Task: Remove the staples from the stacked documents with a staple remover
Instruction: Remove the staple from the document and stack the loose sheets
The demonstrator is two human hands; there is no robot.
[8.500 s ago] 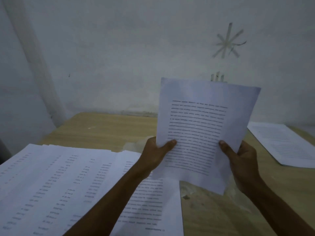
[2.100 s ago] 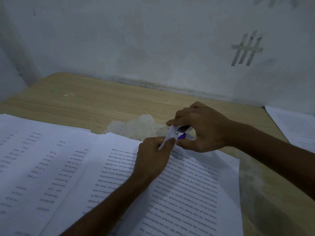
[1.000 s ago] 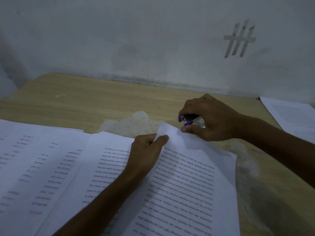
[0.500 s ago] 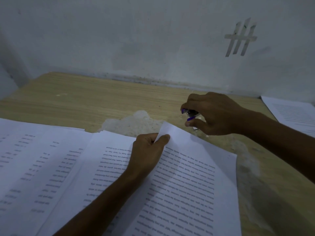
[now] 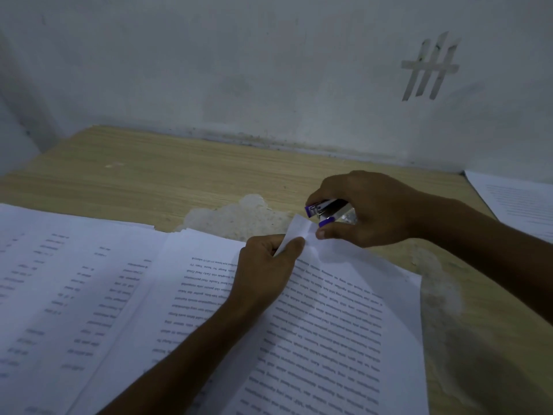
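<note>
Our left hand (image 5: 264, 265) pinches the document (image 5: 335, 319) corner, lifting it; just beyond those fingers, our right hand (image 5: 368, 209) grips the staple remover (image 5: 327, 212), jaws parted.

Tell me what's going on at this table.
A person is removing staples from papers. The left hand pinches the raised corner of a printed document lying on the wooden table. The right hand holds a purple-tipped staple remover right at that corner. No staple can be made out. More printed sheets lie to the left.
</note>
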